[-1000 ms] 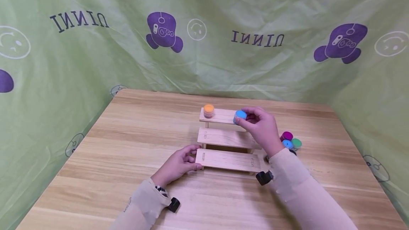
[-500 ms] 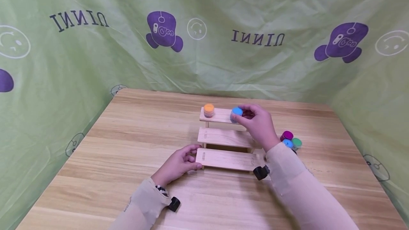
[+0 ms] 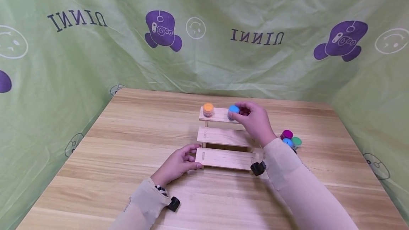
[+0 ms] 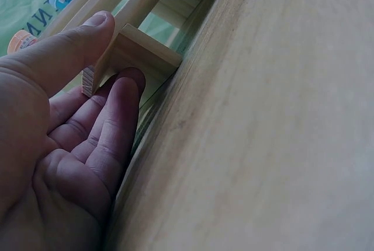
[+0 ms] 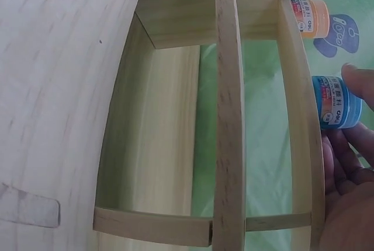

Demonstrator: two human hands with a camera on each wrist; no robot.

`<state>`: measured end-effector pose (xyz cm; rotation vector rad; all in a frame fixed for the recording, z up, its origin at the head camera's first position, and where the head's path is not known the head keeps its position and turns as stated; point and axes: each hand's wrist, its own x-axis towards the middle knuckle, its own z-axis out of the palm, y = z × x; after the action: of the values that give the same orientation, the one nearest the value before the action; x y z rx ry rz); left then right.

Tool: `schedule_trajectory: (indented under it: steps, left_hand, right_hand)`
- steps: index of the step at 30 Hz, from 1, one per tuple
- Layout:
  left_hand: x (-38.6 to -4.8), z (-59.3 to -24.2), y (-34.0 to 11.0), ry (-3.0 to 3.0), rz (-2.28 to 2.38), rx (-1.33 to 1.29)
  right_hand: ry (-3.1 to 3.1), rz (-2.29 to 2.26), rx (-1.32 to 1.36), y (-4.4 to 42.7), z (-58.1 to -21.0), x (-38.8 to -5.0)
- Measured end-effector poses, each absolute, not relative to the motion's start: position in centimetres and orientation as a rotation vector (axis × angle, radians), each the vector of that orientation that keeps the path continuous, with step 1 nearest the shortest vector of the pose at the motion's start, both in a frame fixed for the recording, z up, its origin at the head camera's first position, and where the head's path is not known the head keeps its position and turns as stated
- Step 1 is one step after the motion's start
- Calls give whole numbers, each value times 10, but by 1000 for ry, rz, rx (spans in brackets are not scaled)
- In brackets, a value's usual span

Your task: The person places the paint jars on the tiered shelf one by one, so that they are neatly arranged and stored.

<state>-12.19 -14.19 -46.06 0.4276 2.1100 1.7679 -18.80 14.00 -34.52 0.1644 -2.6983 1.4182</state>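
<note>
A small three-step wooden rack stands on the table. My left hand holds the left end of its lowest step; in the left wrist view the thumb lies along the board's edge and the fingers bend in beside the end support. On the top step, toward its right part, is a blue-lidded paint jar. My right hand pinches this jar from its right side between thumb and fingers. In the right wrist view the blue jar is upright against the top board. An orange-lidded paint jar stands at the top step's left end.
To the right of the rack several more jars sit together: a magenta-lidded jar, a green-lidded jar and another blue-lidded jar. My right forearm partly hides this group. A green printed cloth hangs behind the wooden table.
My right hand has moved the blue jar a little to the left along the top step, toward the orange one. The left hand has stayed in place.
</note>
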Motion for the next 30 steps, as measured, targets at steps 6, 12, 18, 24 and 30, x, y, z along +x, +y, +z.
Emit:
schedule_trajectory:
  steps: [6, 12, 18, 24, 30]
  left_hand:
    - [-122, -460, -141, 2109, 1768, 429]
    - [-124, -462, -142, 2109, 1765, 433]
    - [-124, -463, -143, 2125, 1753, 430]
    - [-124, -462, -142, 2112, 1760, 429]
    - [-124, -462, -142, 2097, 1776, 433]
  right_hand:
    - [-2703, 1416, 167, 140, -347, -190]
    - [-2713, 1405, 175, 139, -347, -190]
    - [-2712, 1391, 186, 136, -347, -190]
    - [-2721, 1397, 169, 137, -346, -190]
    - [-2718, 1433, 160, 139, -345, -188]
